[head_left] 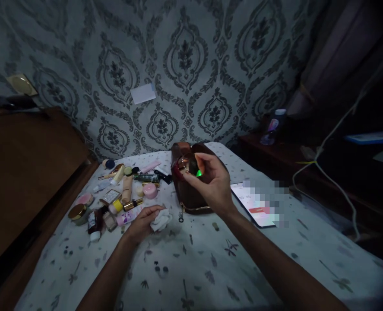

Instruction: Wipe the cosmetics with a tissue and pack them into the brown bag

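My right hand (212,181) grips a round shiny gold-rimmed container (188,165) between thumb and fingers. A green glint shows on its right side; its exact kind I cannot make out. It is held over a brown zip bag (191,196), which stands open on the patterned cloth with its zip pull hanging in front. Lower and to the left, my left hand (146,221) pinches a crumpled white wipe or cloth (161,219) just above the surface. Close by that hand are a pink jar (150,191) and a pink-and-white tube (129,216).
Several cosmetics lie spread on the left, among them a beige tube (127,189), a gold-lidded jar (77,212) and a dark bottle (94,223). A lit phone (252,203) lies right of the bag. A bottle (272,127) and a white cable (333,181) are farther right.
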`<state>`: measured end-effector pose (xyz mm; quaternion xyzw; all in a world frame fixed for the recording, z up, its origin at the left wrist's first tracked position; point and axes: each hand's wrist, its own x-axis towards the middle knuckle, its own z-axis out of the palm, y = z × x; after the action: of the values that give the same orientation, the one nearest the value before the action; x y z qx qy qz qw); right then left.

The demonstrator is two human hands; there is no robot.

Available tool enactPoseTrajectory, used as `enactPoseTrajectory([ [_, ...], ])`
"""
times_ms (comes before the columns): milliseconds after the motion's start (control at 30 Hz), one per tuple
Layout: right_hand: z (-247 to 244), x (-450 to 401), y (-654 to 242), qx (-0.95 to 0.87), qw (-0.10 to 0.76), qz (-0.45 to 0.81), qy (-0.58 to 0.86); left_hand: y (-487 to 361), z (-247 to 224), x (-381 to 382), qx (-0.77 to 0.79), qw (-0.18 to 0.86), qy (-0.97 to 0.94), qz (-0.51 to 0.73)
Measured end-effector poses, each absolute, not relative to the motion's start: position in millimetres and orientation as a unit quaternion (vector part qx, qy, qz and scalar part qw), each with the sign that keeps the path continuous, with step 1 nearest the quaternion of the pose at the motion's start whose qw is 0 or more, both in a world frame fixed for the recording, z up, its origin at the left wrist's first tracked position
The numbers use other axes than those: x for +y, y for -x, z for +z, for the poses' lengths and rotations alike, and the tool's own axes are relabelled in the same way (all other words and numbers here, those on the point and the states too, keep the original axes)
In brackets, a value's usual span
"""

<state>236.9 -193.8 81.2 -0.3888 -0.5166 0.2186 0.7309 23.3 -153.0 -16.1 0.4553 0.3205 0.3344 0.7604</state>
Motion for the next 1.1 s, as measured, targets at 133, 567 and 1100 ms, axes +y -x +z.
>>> enactPoseTrajectory([
  [133,82,-196,-237,-0.533,0.714,0.217,0.398,-26,-10,-150,0.312,0.707,-0.433,0.463],
  [567,61,-203,-209,-0.704,0.554,0.053,0.440,-41,68,-176,0.292,0.080,-0.829,0.469],
  [1100,71,-188,-239,-0.608,0.654,0.095,0.440,-39,33,-156,0.250,0.089,-0.873,0.410],
])
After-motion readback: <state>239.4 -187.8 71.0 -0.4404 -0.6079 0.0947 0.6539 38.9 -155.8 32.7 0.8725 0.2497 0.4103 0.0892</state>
